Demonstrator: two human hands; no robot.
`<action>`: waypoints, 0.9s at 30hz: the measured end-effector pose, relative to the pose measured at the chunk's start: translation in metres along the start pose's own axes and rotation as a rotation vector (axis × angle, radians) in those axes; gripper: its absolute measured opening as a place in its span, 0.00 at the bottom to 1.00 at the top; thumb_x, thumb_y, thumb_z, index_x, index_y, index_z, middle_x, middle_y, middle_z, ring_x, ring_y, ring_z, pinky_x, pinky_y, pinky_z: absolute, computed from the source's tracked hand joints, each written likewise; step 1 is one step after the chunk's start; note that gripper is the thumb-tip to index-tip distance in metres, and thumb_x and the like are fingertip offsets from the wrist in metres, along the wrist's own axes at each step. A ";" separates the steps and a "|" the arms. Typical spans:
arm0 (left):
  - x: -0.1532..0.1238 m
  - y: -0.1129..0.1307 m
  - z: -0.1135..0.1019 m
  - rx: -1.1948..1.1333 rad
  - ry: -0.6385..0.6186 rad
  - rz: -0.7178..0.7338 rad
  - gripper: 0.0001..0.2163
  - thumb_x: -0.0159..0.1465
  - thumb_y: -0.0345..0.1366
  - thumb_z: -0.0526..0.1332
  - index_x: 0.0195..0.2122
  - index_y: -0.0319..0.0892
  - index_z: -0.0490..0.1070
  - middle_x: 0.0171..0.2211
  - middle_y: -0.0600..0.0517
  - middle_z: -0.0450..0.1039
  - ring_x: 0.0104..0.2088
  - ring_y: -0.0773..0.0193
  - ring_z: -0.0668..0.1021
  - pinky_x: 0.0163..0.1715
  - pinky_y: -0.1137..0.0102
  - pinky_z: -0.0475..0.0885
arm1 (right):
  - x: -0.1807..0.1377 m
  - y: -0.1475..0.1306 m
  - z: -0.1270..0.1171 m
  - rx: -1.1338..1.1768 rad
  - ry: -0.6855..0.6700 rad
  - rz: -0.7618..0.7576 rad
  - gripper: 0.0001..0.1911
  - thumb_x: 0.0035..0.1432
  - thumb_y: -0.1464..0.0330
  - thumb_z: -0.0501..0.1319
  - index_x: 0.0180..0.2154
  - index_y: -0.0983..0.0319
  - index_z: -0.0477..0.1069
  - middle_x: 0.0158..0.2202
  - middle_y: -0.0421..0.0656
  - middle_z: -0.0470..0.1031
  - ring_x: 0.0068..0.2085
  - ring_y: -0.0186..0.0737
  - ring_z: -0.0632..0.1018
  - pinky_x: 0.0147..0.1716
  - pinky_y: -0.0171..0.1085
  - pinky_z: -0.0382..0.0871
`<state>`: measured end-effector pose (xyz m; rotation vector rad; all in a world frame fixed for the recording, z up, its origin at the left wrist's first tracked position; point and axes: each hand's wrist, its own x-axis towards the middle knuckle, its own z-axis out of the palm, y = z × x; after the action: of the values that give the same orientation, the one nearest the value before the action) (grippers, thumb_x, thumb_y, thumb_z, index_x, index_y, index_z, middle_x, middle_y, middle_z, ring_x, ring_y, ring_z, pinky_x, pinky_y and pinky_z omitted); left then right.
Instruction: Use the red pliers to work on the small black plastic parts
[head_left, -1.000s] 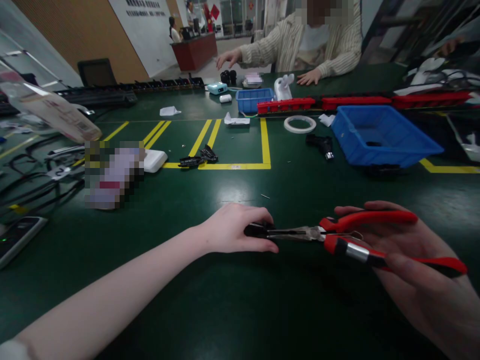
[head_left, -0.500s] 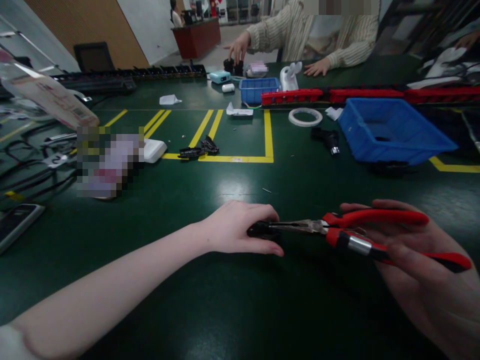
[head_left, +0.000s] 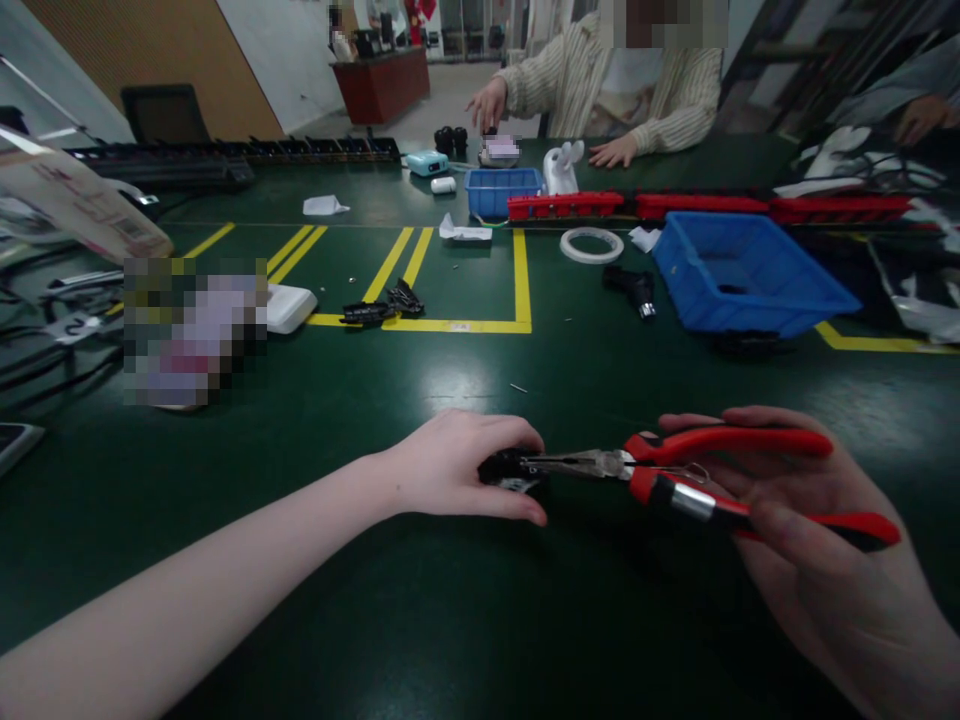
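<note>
My left hand [head_left: 465,462] is closed around a small black part [head_left: 510,468] with a shiny patch on its near side, low over the green table. Thumb and fingers curl about it, and much of it is hidden in the palm. In my right hand [head_left: 832,540] are red-and-black needle-nose pliers [head_left: 645,468], their handles spread a little. The long jaws point left and reach the black part; whether they grip it I cannot make out. Beyond the hands, a thin metal pin [head_left: 518,388] lies on the table.
A large blue bin [head_left: 750,280] stands at the right, beside a black torch-like tool [head_left: 631,288] and a tape roll [head_left: 592,245]. Black parts [head_left: 382,303] lie near yellow tape lines. Cables [head_left: 67,330] fill the left side. Across the table sits a person [head_left: 622,100].
The view has shifted slightly, so most things sit a little further left and lower. The co-worker's raised hand has come away from the black objects. My hands keep the same hold.
</note>
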<state>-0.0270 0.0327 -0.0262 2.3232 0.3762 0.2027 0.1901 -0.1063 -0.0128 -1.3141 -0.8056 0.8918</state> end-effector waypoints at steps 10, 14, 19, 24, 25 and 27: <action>0.000 -0.001 -0.001 -0.017 0.051 0.015 0.21 0.62 0.40 0.61 0.55 0.41 0.63 0.46 0.47 0.73 0.42 0.61 0.76 0.39 0.69 0.71 | 0.006 0.006 -0.009 -0.030 0.066 -0.015 0.18 0.44 0.65 0.68 0.40 0.51 0.71 0.43 0.42 0.79 0.46 0.51 0.79 0.43 0.49 0.77; 0.000 -0.002 -0.001 -0.043 0.085 0.001 0.21 0.61 0.42 0.63 0.54 0.40 0.65 0.43 0.49 0.75 0.39 0.64 0.77 0.36 0.72 0.70 | -0.002 0.005 -0.012 -0.070 0.041 -0.109 0.21 0.45 0.66 0.68 0.43 0.48 0.69 0.47 0.41 0.77 0.49 0.51 0.77 0.46 0.49 0.75; 0.000 -0.003 0.000 -0.026 0.069 -0.020 0.19 0.62 0.44 0.62 0.51 0.38 0.69 0.37 0.51 0.76 0.32 0.66 0.77 0.30 0.74 0.68 | -0.013 -0.002 -0.007 -0.174 -0.002 -0.237 0.23 0.43 0.64 0.69 0.43 0.46 0.68 0.48 0.41 0.75 0.47 0.51 0.77 0.46 0.51 0.75; 0.000 -0.005 0.000 -0.001 0.053 -0.007 0.20 0.62 0.45 0.61 0.52 0.39 0.68 0.40 0.49 0.76 0.36 0.65 0.77 0.32 0.73 0.69 | -0.016 -0.003 -0.002 -0.235 -0.076 -0.441 0.25 0.41 0.65 0.70 0.43 0.44 0.69 0.44 0.42 0.76 0.42 0.54 0.79 0.40 0.55 0.78; 0.000 -0.005 0.000 0.002 0.048 -0.006 0.20 0.62 0.45 0.61 0.52 0.39 0.67 0.40 0.49 0.76 0.36 0.64 0.78 0.32 0.73 0.69 | -0.017 -0.001 -0.003 -0.235 -0.059 -0.480 0.26 0.39 0.65 0.71 0.43 0.45 0.70 0.43 0.42 0.77 0.41 0.54 0.79 0.39 0.56 0.78; 0.000 -0.004 0.000 0.014 0.040 -0.011 0.20 0.62 0.45 0.61 0.52 0.39 0.67 0.40 0.50 0.76 0.36 0.65 0.77 0.32 0.73 0.69 | -0.022 0.004 -0.010 -0.202 -0.027 -0.429 0.27 0.32 0.66 0.73 0.40 0.45 0.72 0.40 0.41 0.77 0.39 0.55 0.80 0.38 0.56 0.78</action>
<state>-0.0276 0.0353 -0.0295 2.3329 0.4108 0.2421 0.1889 -0.1300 -0.0179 -1.2375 -1.1692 0.4970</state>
